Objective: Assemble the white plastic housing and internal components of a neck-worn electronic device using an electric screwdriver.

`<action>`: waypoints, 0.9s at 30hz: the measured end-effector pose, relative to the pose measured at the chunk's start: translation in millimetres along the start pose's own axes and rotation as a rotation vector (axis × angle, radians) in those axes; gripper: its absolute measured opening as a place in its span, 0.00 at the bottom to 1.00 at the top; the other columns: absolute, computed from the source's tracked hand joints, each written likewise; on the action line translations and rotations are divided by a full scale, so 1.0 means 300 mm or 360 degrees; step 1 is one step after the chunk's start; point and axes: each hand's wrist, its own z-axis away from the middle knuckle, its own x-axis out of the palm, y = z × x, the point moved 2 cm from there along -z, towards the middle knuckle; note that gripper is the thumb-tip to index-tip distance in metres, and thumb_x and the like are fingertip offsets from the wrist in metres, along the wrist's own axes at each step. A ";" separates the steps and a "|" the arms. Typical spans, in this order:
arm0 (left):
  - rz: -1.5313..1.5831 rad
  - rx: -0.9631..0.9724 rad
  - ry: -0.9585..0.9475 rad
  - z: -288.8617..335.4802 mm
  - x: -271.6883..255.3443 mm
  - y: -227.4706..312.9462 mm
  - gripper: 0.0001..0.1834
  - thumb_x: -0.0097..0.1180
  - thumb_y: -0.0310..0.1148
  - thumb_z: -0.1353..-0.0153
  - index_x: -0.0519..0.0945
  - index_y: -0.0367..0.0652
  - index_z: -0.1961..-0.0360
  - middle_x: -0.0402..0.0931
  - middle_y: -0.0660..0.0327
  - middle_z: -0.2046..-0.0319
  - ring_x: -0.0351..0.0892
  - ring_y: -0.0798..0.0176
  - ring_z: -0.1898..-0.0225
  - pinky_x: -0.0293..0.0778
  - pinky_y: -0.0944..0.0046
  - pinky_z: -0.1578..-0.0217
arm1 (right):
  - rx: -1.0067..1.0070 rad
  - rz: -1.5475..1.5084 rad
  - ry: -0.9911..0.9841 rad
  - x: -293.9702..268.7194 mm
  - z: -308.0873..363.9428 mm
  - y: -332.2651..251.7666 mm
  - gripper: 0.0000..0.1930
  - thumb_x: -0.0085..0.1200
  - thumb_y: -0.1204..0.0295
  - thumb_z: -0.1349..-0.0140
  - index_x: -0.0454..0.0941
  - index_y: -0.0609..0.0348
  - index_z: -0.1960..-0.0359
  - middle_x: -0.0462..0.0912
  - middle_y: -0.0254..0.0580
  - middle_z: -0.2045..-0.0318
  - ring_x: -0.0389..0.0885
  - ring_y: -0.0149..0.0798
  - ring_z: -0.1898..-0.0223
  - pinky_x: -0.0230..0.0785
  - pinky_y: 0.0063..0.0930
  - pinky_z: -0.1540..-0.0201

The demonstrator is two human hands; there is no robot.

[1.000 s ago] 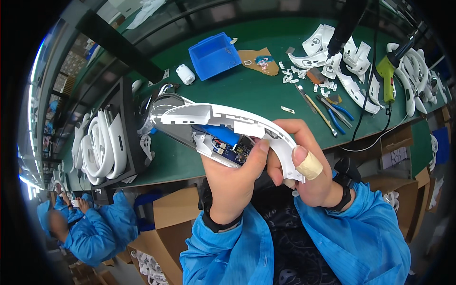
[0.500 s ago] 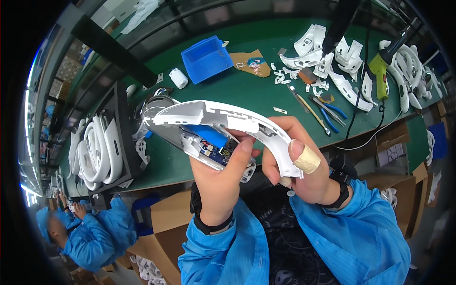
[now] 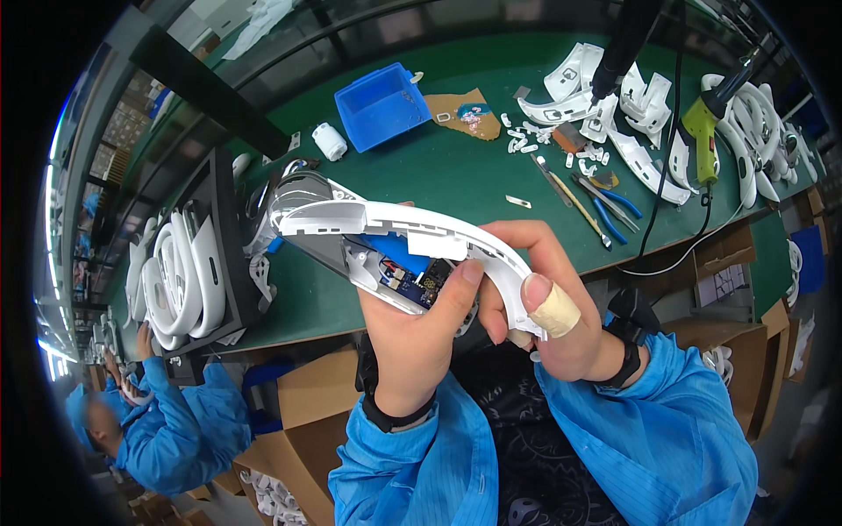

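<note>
Over the front of the bench I hold an opened device housing [image 3: 355, 267] with a clear rounded end. Inside it sit a blue battery [image 3: 399, 252] and a blue circuit board [image 3: 405, 285] with thin wires. My left hand [image 3: 408, 342] is closed round the housing from below, its thumb beside the board. My right hand [image 3: 561, 307], with a tan wrap on its thumb, grips the near end of a curved white plastic cover [image 3: 447, 230]. The cover lies along the housing's upper edge, with a gap left between them. My palms hide the housing's underside.
A blue bin [image 3: 377, 110] and a white cylinder [image 3: 329, 142] stand farther back. To the right lie blue-handled pliers [image 3: 605, 219], tweezers, small white parts and a green electric screwdriver [image 3: 702, 145]. White curved housings [image 3: 180, 294] fill a black tray at left. A co-worker [image 3: 175, 430] sits beyond.
The cover's near end has shifted slightly left and up, and the cover is now tilted more over the housing's edge. My left thumb has risen against the cover. The co-worker's arm has moved.
</note>
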 end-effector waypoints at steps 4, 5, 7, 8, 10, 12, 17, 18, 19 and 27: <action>-0.0020 0.0011 0.0034 0.002 -0.006 -0.004 0.36 0.68 0.22 0.42 0.63 0.34 0.36 0.76 0.57 0.51 0.78 0.66 0.49 0.74 0.64 0.47 | -0.0040 0.0003 -0.0006 0.003 -0.001 0.009 0.27 0.41 0.56 0.24 0.59 0.62 0.32 0.75 0.33 0.77 0.66 0.20 0.78 0.57 0.17 0.74; -0.0019 0.0011 0.0033 0.001 -0.003 -0.004 0.36 0.68 0.22 0.42 0.63 0.34 0.36 0.76 0.57 0.51 0.78 0.66 0.49 0.74 0.64 0.47 | -0.0052 0.0010 -0.0003 0.001 -0.002 0.010 0.27 0.41 0.56 0.24 0.59 0.62 0.32 0.75 0.33 0.77 0.66 0.20 0.78 0.56 0.16 0.75; 0.0060 -0.0007 0.0066 -0.002 0.006 -0.004 0.33 0.69 0.22 0.42 0.66 0.34 0.38 0.77 0.57 0.52 0.78 0.66 0.50 0.74 0.65 0.47 | -0.0065 0.0020 0.0001 -0.002 -0.003 0.002 0.27 0.41 0.56 0.24 0.59 0.62 0.32 0.75 0.33 0.77 0.66 0.20 0.78 0.56 0.16 0.75; 0.0063 -0.0007 0.0063 -0.005 0.001 -0.006 0.33 0.69 0.22 0.42 0.66 0.34 0.38 0.77 0.57 0.52 0.78 0.66 0.50 0.74 0.65 0.47 | -0.0015 -0.0012 0.0001 -0.003 -0.003 -0.008 0.27 0.41 0.56 0.24 0.58 0.62 0.32 0.75 0.33 0.77 0.65 0.20 0.78 0.56 0.16 0.75; 0.0110 -0.0018 -0.0068 -0.009 -0.011 -0.007 0.28 0.68 0.23 0.41 0.70 0.35 0.42 0.79 0.57 0.54 0.80 0.65 0.53 0.76 0.65 0.49 | 0.0034 -0.0043 0.0002 -0.006 -0.003 -0.014 0.27 0.40 0.56 0.24 0.58 0.61 0.32 0.75 0.33 0.76 0.65 0.19 0.78 0.56 0.16 0.75; 0.0104 -0.0016 -0.0052 -0.006 -0.006 0.009 0.26 0.68 0.22 0.41 0.71 0.35 0.44 0.79 0.57 0.55 0.81 0.65 0.54 0.77 0.65 0.51 | 0.0050 -0.0034 0.0015 -0.009 -0.004 -0.014 0.27 0.40 0.56 0.24 0.58 0.61 0.32 0.75 0.32 0.76 0.64 0.19 0.79 0.56 0.16 0.76; 0.0040 0.0011 -0.0025 -0.010 -0.010 0.017 0.28 0.66 0.22 0.40 0.69 0.36 0.41 0.80 0.56 0.56 0.83 0.64 0.59 0.81 0.64 0.59 | -0.0016 0.0161 0.0109 -0.005 -0.008 -0.019 0.40 0.41 0.37 0.29 0.59 0.65 0.34 0.77 0.39 0.77 0.66 0.22 0.82 0.57 0.15 0.80; 0.0075 -0.0043 0.0044 -0.003 -0.011 0.024 0.30 0.66 0.22 0.40 0.66 0.36 0.39 0.81 0.54 0.56 0.83 0.63 0.60 0.82 0.63 0.60 | -0.0067 0.0183 0.0125 -0.004 -0.006 -0.023 0.40 0.41 0.38 0.29 0.58 0.65 0.34 0.77 0.40 0.77 0.66 0.22 0.81 0.58 0.16 0.78; 0.0112 -0.0094 0.0102 -0.004 -0.008 0.031 0.32 0.65 0.22 0.39 0.64 0.37 0.36 0.81 0.53 0.57 0.83 0.63 0.60 0.83 0.62 0.60 | -0.0083 0.0189 0.0131 -0.018 -0.008 -0.022 0.40 0.41 0.38 0.29 0.58 0.65 0.34 0.77 0.40 0.77 0.66 0.22 0.81 0.58 0.16 0.78; 0.0355 0.0043 0.0202 -0.010 -0.100 0.059 0.41 0.66 0.35 0.38 0.57 0.39 0.30 0.79 0.49 0.51 0.82 0.62 0.58 0.84 0.61 0.59 | -0.1035 0.1395 0.0310 -0.054 -0.031 -0.056 0.35 0.67 0.73 0.41 0.64 0.67 0.34 0.76 0.56 0.44 0.80 0.50 0.51 0.73 0.39 0.48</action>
